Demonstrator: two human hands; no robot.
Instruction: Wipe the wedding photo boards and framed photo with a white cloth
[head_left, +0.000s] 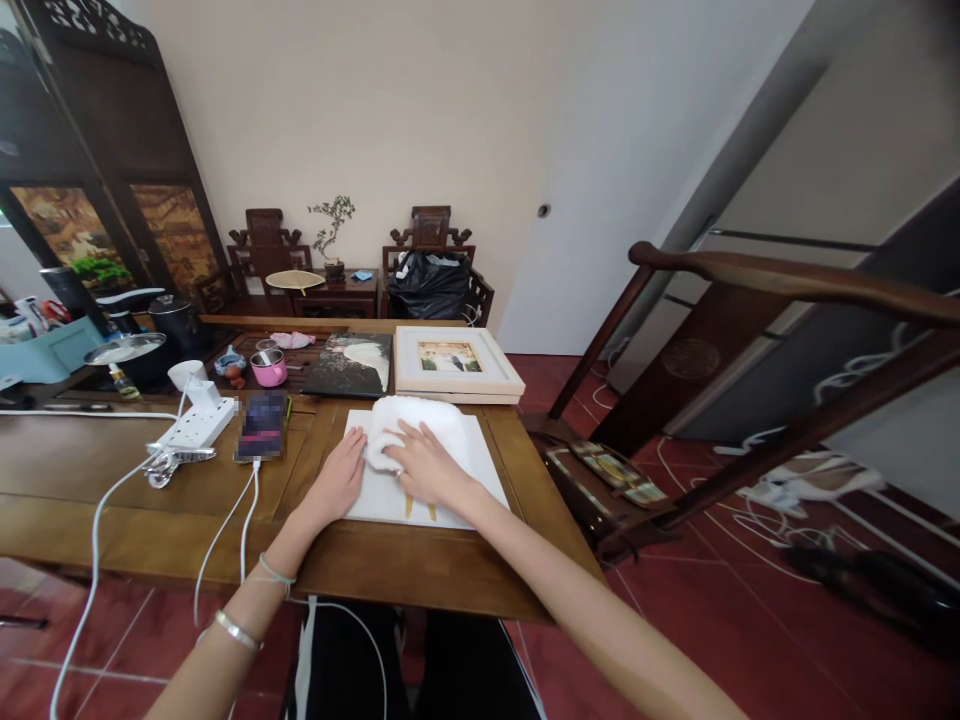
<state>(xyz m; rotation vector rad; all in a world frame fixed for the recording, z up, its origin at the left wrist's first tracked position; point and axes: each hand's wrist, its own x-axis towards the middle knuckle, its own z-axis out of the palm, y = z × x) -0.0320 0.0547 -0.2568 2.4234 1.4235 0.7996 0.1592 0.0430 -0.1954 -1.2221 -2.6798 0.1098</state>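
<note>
A white board (484, 480) lies flat near the table's front edge, with a pair of yellowish strips showing at its lower part. On top of it rests a thick, fluffy white cloth (420, 412), which covers much of the board's upper half. My right hand (424, 462) presses down on the cloth, fingers bent and gripping it. At the board's left edge lies my left hand (341, 475), its fingers stretched forward, the tips touching the board beside the cloth.
Behind the board are a framed photo (457, 362) and a dark picture panel (349, 365). To the left lie a phone (262, 425) on a charging cable, a white power strip (199, 420) and a pink cup (268, 368). A wooden chair (675, 360) stands close on the right.
</note>
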